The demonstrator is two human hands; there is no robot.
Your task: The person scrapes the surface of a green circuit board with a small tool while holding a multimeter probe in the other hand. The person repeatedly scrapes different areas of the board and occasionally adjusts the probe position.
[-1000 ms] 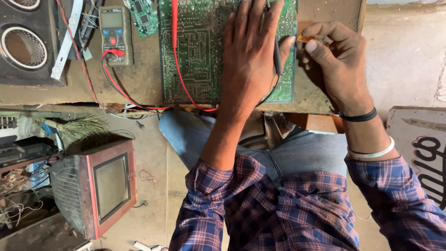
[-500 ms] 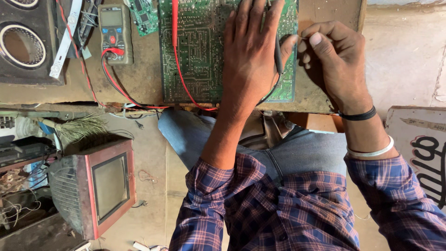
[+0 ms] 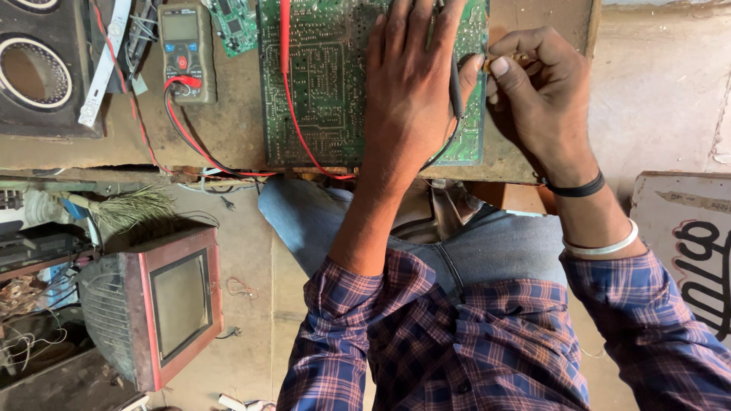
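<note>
Basically left hand (image 3: 415, 91) lies flat, fingers spread, on the green circuit board (image 3: 327, 84) at the bench edge, pinning it down. Right hand (image 3: 533, 91) pinches a small brass-tipped tool (image 3: 518, 58) at the board's right edge. Red lead (image 3: 286, 91) crosses the board from the meter (image 3: 185, 49); black lead (image 3: 455, 84) runs beside the left thumb. Old small TV (image 3: 171, 304) on floor.

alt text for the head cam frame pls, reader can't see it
Seen from above, a person's left hand lies flat on a green circuit board on a worn workbench, while the right hand pinches a small tool at the board's right edge. A multimeter with red and black leads sits left of the board; a small red television stands on the floor.
</note>
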